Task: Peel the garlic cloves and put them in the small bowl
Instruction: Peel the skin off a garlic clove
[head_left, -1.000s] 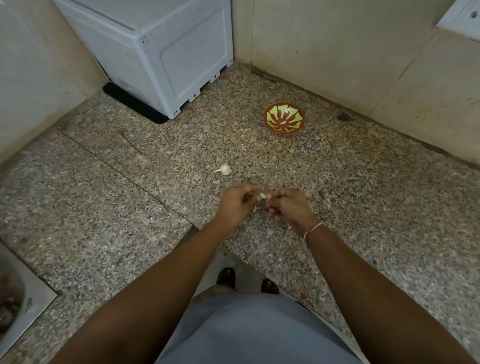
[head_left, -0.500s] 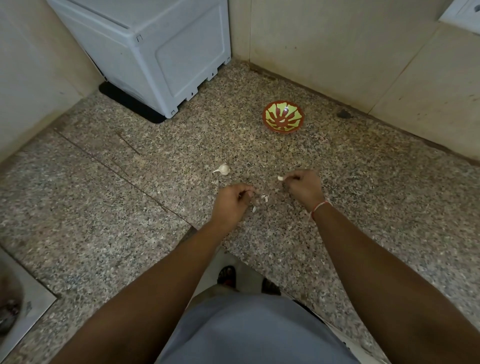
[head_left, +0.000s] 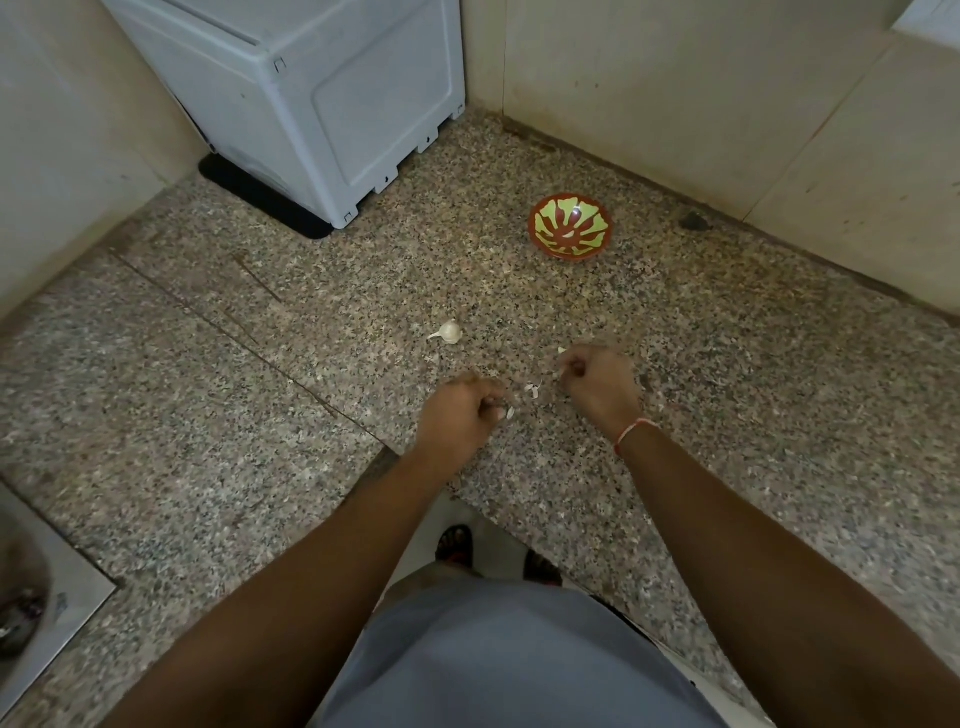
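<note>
Speckled granite counter (head_left: 260, 415), frame centre | left hand (head_left: 460, 415) curled, contents unclear | right hand (head_left: 600, 387) pinching small white garlic clove (head_left: 562, 351) | red-and-green patterned small bowl (head_left: 570, 226) upper right | white garlic bulb piece (head_left: 448, 332) centre

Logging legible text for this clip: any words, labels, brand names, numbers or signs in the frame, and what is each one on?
None can be read. The white appliance shows plain panels with no visible label or brand. The small bowl carries only a green-and-red pattern, no lettering. The granite counter, the walls, the garlic bulb and the peel scraps bear no writing.
</note>
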